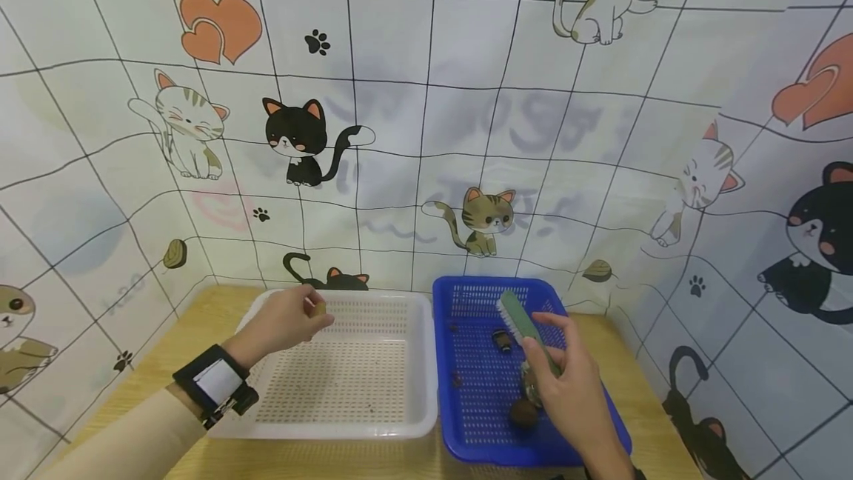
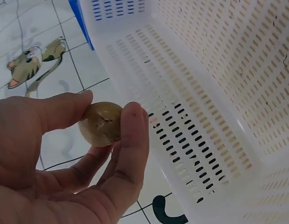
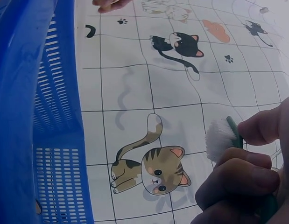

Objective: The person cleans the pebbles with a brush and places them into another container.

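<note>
In the left wrist view my left hand [image 2: 88, 154] pinches a round yellow-brown stone-like piece [image 2: 102, 124] with pitted marks, between thumb and fingers. The head view has this hand [image 1: 288, 323] over the far left part of a white slotted basket [image 1: 420, 421]. My right hand [image 1: 568, 384] grips a green brush [image 1: 523, 317] with white bristles, above a blue slotted basket [image 1: 466, 456]. Those bristles [image 3: 219, 140] face left in the right wrist view, with the thumb and curled fingers around the green handle.
Inside the blue basket lie a dark brown round lump [image 1: 524, 413], a small dark piece [image 1: 502, 341] and a mottled piece [image 1: 531, 385] partly behind the right hand. Both baskets stand side by side on a wooden table [image 1: 646, 376], with a cat-print sheet [image 1: 393, 117] behind.
</note>
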Motion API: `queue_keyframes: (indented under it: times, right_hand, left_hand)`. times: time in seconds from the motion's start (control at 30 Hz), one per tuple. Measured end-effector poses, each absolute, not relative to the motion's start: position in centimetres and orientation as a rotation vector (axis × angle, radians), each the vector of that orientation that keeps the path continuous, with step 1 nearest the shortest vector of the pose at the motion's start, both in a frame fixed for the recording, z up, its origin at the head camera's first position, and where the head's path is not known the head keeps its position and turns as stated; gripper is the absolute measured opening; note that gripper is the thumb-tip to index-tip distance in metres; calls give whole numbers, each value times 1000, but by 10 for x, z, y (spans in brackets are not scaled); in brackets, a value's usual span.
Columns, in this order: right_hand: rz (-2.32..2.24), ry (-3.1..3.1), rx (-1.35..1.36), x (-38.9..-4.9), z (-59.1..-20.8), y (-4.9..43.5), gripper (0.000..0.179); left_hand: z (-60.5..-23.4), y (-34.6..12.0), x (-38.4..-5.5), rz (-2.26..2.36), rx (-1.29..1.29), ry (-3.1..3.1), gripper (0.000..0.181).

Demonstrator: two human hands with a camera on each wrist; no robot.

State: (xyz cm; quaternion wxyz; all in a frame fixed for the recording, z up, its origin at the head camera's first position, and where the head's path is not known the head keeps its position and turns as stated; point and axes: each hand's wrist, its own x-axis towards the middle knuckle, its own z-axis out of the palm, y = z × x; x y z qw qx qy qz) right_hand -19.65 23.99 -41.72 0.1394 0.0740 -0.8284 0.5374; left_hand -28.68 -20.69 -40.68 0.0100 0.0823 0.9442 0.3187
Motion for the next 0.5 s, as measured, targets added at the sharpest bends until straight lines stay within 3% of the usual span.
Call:
queue_keyframes:
  times: [0.2, 0.3, 0.37, 0.5]
  right_hand:
    - [1559, -2442, 162, -195, -417, 245, 45]
    - [1576, -2453, 154, -194, -417, 247, 47]
    - [1580, -2450, 167, -194, -418, 247, 47]
    - [1588, -2430, 204, -194, -420, 247, 46]
  left_hand:
    - [-434, -200, -319, 952, 352, 2903, 23]
    - [-458, -198, -341, 865, 413, 2895, 30]
    - [-464, -193, -347, 817, 379, 2890, 35]
    - [-457, -178, -341, 674, 150, 2886, 27]
